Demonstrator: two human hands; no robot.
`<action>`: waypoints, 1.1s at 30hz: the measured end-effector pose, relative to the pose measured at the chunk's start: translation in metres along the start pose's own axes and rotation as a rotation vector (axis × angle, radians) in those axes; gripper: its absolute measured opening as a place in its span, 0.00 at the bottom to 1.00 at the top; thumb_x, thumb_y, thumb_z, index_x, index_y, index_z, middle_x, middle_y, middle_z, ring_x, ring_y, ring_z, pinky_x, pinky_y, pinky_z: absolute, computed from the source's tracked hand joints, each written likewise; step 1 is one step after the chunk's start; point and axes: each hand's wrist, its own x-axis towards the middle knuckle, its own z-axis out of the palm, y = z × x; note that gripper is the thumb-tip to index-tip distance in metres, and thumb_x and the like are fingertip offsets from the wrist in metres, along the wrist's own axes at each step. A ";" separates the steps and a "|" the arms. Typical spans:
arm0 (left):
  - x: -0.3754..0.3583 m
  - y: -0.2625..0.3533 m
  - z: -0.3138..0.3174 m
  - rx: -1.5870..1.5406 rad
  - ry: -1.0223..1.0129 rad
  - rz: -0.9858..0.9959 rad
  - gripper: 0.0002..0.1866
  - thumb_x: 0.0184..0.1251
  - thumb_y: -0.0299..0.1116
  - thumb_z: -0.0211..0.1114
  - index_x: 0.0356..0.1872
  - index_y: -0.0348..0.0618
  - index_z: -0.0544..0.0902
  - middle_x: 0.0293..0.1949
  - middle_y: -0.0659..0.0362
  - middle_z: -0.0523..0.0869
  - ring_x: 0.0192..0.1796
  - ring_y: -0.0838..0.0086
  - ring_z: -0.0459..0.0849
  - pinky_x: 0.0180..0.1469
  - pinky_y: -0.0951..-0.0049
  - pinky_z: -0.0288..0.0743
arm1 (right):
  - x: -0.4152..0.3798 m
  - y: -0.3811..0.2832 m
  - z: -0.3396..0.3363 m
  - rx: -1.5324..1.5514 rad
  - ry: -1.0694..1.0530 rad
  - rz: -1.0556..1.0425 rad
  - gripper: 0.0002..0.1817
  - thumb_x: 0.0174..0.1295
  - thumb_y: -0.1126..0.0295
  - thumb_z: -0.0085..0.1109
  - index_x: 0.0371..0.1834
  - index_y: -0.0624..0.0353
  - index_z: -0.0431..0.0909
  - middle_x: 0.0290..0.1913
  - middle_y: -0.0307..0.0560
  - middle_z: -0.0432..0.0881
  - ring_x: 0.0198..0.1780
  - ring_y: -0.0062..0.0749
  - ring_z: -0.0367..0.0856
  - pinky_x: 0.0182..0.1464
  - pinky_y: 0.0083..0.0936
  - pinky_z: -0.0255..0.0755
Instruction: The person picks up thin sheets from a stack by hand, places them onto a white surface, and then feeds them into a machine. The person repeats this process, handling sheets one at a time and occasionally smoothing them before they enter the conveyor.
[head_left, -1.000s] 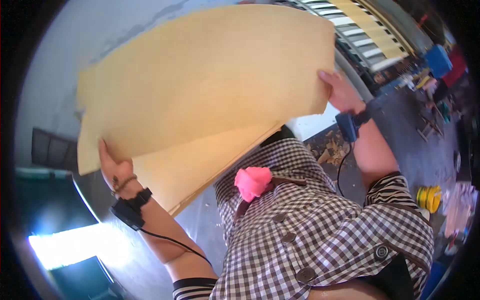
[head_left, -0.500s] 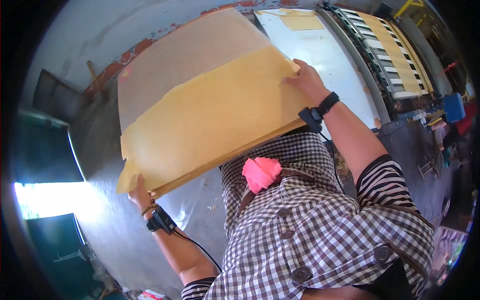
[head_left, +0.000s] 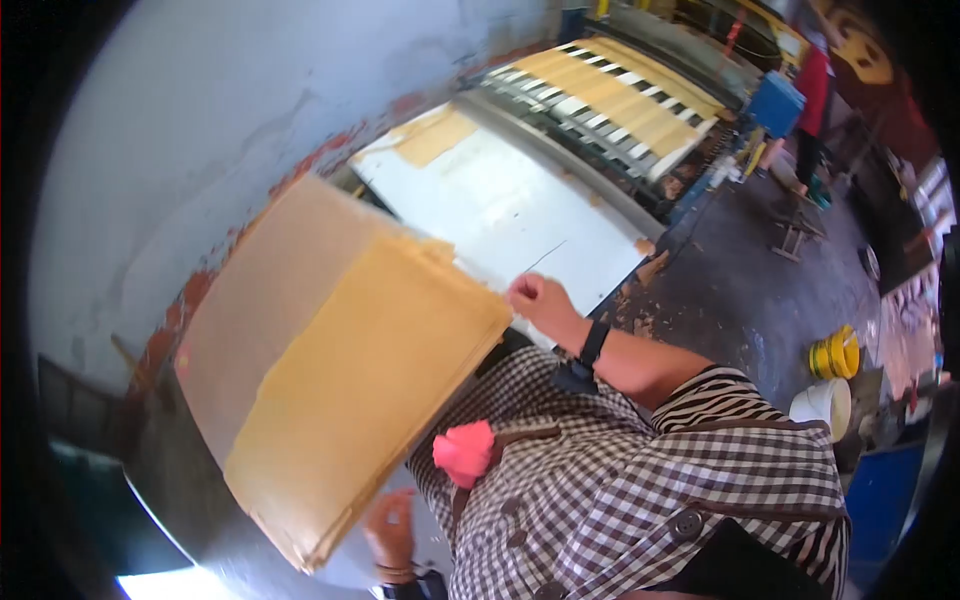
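Note:
A stack of thin yellow-tan sheets (head_left: pixel 340 370), like wood veneer, lies before me with uneven edges. A paler brownish sheet surface (head_left: pixel 285 270) shows along its far side. My right hand (head_left: pixel 540 300) is just off the stack's right corner, fingers curled in and no sheet visible in them. Below the stack's near edge, my left hand (head_left: pixel 390 528) is apart from it, slightly blurred, with fingers loosely bent and nothing in them. A crumpled pink cloth or paper (head_left: pixel 464 453) sits at the waist of my checked apron (head_left: pixel 600 470).
A white-topped table (head_left: pixel 500 200) adjoins the stack, with a tan piece (head_left: pixel 435 135) at its far end. Beyond is a slatted machine bed (head_left: pixel 610 95) carrying tan sheets. At right are a yellow bucket (head_left: pixel 835 352), a white bucket (head_left: pixel 822 405) and a person in red (head_left: pixel 815 90).
Both hands have let go of the top yellow-tan sheet, which lies on the stack. My view has turned right, bringing the machine, buckets and another person further into sight.

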 end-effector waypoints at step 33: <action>-0.001 -0.114 0.129 0.204 -0.059 0.137 0.14 0.66 0.40 0.59 0.42 0.41 0.84 0.40 0.46 0.86 0.44 0.46 0.83 0.46 0.50 0.75 | -0.077 -0.001 0.036 -0.602 -0.454 0.119 0.55 0.50 0.37 0.67 0.70 0.71 0.61 0.62 0.68 0.73 0.63 0.56 0.73 0.65 0.41 0.70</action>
